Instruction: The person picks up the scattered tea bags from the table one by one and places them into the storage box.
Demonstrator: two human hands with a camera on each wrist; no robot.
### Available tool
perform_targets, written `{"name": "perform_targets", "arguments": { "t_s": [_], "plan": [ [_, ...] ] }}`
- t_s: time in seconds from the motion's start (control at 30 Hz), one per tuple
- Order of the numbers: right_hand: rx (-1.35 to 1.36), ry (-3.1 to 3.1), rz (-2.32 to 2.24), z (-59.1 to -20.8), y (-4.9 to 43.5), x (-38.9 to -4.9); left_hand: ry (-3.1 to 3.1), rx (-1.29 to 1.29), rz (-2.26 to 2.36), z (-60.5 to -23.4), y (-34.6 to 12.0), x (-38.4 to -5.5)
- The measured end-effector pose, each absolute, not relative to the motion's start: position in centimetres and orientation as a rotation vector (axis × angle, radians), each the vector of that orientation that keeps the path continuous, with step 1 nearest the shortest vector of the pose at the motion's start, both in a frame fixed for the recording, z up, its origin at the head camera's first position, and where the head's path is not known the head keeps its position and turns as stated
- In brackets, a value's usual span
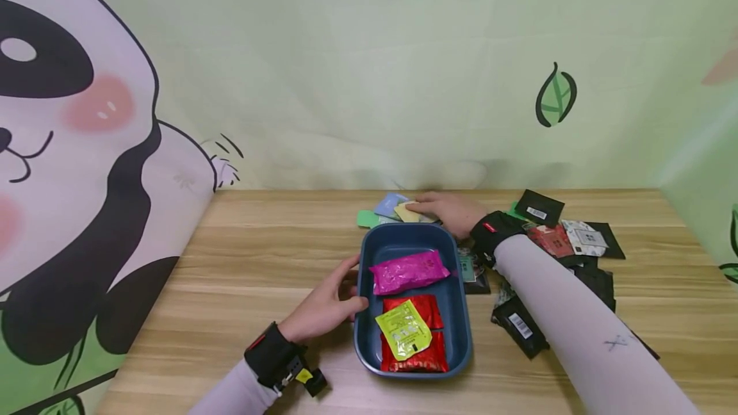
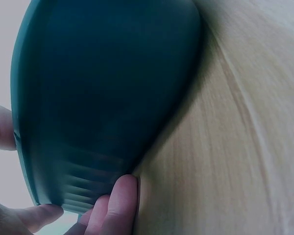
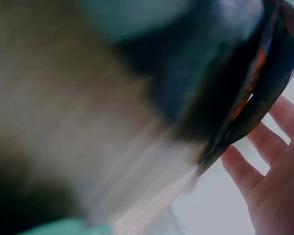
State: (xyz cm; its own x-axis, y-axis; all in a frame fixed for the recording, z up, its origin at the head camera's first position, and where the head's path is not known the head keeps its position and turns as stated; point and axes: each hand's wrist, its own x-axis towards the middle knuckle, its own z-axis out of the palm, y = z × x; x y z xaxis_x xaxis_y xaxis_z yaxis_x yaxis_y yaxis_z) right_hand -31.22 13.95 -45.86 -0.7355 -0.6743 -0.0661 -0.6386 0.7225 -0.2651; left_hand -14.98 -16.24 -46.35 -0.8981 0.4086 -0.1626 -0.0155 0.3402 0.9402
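A navy-blue plastic tray [image 1: 455, 312] stands on the table in the head view. It contains a magenta sachet [image 1: 409, 272], red sachets [image 1: 423, 354] and a yellow-green sachet [image 1: 405, 330]. My left hand [image 1: 325, 306] holds its left side, thumb at the rim and fingers against the outer wall [image 2: 103, 112]. Beyond the tray's far end, my right hand [image 1: 446, 210] grips among flat packets; a pale yellow packet [image 1: 407, 212] and a light blue packet [image 1: 389, 205] show by its fingertips. In the right wrist view its fingers [image 3: 267, 142] lie against dark packets [image 3: 250, 120], partly blurred.
Right of the tray lies a loose pile with black packets [image 1: 539, 208], a red packet [image 1: 551, 241] and a white patterned packet [image 1: 583, 237], partly under my right forearm. A green packet [image 1: 366, 218] lies behind the tray. A printed cloth backdrop [image 1: 461, 82] rises behind the table.
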Motion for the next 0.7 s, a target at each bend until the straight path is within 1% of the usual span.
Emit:
{"name": "perform_targets", "arguments": {
  "t_s": [0.2, 0.7],
  "plan": [
    [-1.124, 2.821, -0.303, -46.1, 15.6, -30.5, 2.231, 0.351, 1.591, -46.4, -16.2, -15.0],
    [-1.031, 2.903, -0.305, -46.0, 20.2, -27.6, 2.242, 0.366, 1.580, -46.5, -16.2, -15.0]
  ]
}}
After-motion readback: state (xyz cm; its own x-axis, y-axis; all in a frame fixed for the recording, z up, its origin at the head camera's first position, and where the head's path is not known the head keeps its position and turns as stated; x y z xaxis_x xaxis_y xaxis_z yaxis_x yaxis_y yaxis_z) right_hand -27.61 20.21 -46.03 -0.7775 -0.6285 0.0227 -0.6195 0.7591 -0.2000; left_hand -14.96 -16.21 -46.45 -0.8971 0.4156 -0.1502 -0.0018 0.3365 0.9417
